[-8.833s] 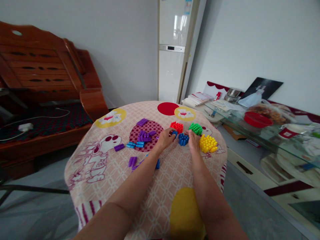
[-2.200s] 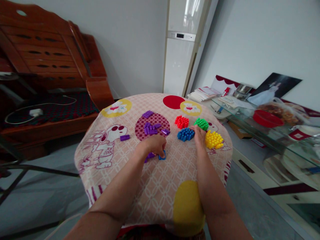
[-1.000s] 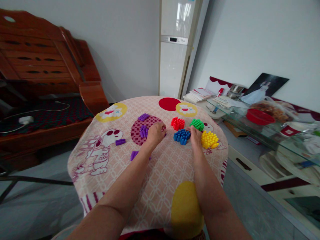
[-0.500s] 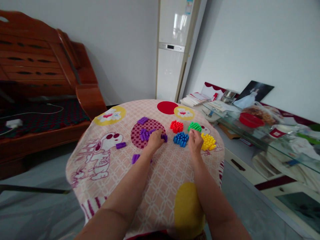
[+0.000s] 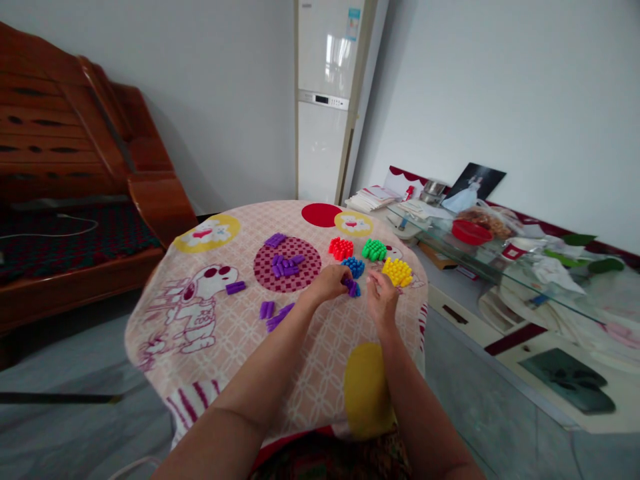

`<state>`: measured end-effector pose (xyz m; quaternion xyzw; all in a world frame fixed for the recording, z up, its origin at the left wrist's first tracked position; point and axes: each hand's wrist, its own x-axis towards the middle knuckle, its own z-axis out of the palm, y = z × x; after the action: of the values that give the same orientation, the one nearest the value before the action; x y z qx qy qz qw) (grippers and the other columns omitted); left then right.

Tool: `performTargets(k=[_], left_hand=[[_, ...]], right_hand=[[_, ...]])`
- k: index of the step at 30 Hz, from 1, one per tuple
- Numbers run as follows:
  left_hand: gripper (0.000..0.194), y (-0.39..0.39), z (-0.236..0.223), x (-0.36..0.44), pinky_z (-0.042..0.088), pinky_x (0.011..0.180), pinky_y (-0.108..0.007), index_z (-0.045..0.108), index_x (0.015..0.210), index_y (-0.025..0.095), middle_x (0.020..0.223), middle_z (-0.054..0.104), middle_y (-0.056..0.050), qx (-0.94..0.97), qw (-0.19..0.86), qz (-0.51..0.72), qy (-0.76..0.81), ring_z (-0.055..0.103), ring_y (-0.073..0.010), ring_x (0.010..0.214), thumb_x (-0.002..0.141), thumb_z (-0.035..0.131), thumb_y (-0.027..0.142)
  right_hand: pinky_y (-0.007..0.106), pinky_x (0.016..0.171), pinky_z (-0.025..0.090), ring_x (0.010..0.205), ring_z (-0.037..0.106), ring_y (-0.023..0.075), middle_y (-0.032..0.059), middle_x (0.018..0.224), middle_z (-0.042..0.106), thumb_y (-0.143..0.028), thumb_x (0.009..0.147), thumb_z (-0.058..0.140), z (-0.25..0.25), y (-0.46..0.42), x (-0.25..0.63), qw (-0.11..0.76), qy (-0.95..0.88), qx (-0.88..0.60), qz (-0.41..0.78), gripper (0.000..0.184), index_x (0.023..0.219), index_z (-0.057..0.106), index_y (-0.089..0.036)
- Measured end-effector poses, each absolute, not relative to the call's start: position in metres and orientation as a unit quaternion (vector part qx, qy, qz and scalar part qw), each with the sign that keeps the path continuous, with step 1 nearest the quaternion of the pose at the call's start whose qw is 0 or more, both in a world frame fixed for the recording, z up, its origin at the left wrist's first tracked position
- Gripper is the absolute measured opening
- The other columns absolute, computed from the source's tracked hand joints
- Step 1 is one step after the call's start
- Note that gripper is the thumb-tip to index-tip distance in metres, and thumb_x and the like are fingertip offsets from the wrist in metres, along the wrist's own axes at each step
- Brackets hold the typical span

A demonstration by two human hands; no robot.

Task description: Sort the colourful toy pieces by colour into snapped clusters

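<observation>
My left hand, its fingers pinched, holds a small purple plastic tube block just in front of a blue cluster of upright blocks. A bit of blue shows beside the held block. To its right, my right hand is loosely curled with thumb and forefinger slightly apart; nothing shows between them. It is nearest the yellow cluster. Behind stand a red cluster and a green cluster. Loose purple blocks lie on the dark checked circle, and more purple blocks lie around it.
The round table has a patterned cloth. On the right, a glass-topped cabinet carries papers, a red bowl and bags. A wooden bench stands at left, a tall white appliance behind.
My left hand has carried a purple block rightward from the checked circle to the front of the blue cluster. Earlier, it gathered blue blocks into that cluster. My right hand has loosened slightly.
</observation>
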<state>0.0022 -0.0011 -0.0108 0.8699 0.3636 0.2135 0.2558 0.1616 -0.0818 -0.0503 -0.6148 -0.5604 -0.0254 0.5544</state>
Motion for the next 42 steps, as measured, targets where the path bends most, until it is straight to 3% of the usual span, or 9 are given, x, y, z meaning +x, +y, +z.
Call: performTargets(k=[4,8,12,15,19,29,37,42], left_hand=[[0.022,-0.003,-0.015,-0.01,0.046,0.067,-0.023,0.076,0.087,0.015,0.077,0.071,-0.001,0.872,0.251,0.177,0.381,0.064,-0.0164,0.072,0.065,0.07,0.011],[0.023,-0.003,-0.025,-0.027,0.045,0.065,-0.022,0.076,0.087,0.015,0.076,0.071,0.0,0.859,0.261,0.175,0.404,0.063,-0.0153,0.07,0.065,0.068,0.013],[0.023,-0.004,-0.04,-0.035,0.043,0.062,-0.022,0.075,0.088,0.015,0.072,0.07,0.0,0.836,0.287,0.201,0.422,0.061,-0.0138,0.068,0.067,0.067,0.019],[0.027,-0.004,-0.048,-0.038,0.045,0.063,-0.022,0.074,0.093,0.014,0.077,0.071,-0.001,0.813,0.335,0.238,0.413,0.062,-0.0141,0.071,0.069,0.066,0.025],[0.031,-0.003,-0.052,-0.04,0.046,0.064,-0.023,0.073,0.096,0.013,0.08,0.072,-0.002,0.797,0.378,0.247,0.4,0.062,-0.0141,0.071,0.07,0.065,0.027],[0.029,-0.006,-0.05,-0.039,0.044,0.063,-0.022,0.075,0.093,0.013,0.074,0.069,0.0,0.795,0.364,0.256,0.412,0.059,-0.013,0.068,0.068,0.067,0.024],[0.026,-0.009,-0.046,-0.035,0.043,0.063,-0.023,0.076,0.09,0.014,0.073,0.07,0.0,0.8,0.339,0.262,0.42,0.059,-0.0136,0.068,0.066,0.069,0.021],[0.026,-0.01,-0.047,-0.031,0.043,0.063,-0.023,0.076,0.09,0.014,0.074,0.07,0.0,0.801,0.338,0.275,0.41,0.059,-0.014,0.068,0.066,0.069,0.021]], right_hand=[[0.038,0.086,0.054,0.09,0.068,0.0239,0.0115,0.097,0.075,-0.028,0.084,0.053,-0.066,-0.08,0.175,0.518,-0.546,-0.658,0.014,0.027,0.099,0.073,-0.018],[0.037,0.086,0.052,0.091,0.066,0.0245,0.0103,0.097,0.073,-0.024,0.078,0.067,-0.075,-0.076,0.168,0.405,-0.606,-0.684,0.023,0.024,0.1,0.074,-0.018],[0.035,0.089,0.049,0.097,0.064,0.0251,0.0107,0.098,0.071,-0.021,0.082,0.066,-0.07,-0.07,0.158,0.302,-0.651,-0.696,-0.034,0.022,0.102,0.074,-0.019],[0.034,0.086,0.048,0.095,0.065,0.025,0.0113,0.097,0.072,-0.02,0.086,0.063,-0.065,-0.064,0.158,0.274,-0.644,-0.712,-0.053,0.018,0.099,0.075,-0.019],[0.036,0.087,0.048,0.097,0.066,0.0263,0.0126,0.097,0.073,-0.021,0.084,0.065,-0.061,-0.056,0.161,0.293,-0.615,-0.73,-0.055,0.016,0.096,0.074,-0.018],[0.039,0.088,0.051,0.093,0.068,0.0271,0.011,0.088,0.074,-0.017,0.074,0.071,-0.054,-0.032,0.159,0.327,-0.612,-0.717,-0.064,0.01,0.084,0.071,-0.02],[0.039,0.084,0.055,0.083,0.07,0.0241,0.0095,0.089,0.076,-0.022,0.073,0.061,-0.059,-0.037,0.168,0.47,-0.555,-0.685,0.037,0.024,0.095,0.071,-0.018],[0.036,0.078,0.057,0.079,0.07,0.0225,0.0066,0.089,0.076,-0.023,0.067,0.062,-0.066,-0.04,0.168,0.511,-0.531,-0.673,0.065,0.027,0.092,0.071,-0.02]])
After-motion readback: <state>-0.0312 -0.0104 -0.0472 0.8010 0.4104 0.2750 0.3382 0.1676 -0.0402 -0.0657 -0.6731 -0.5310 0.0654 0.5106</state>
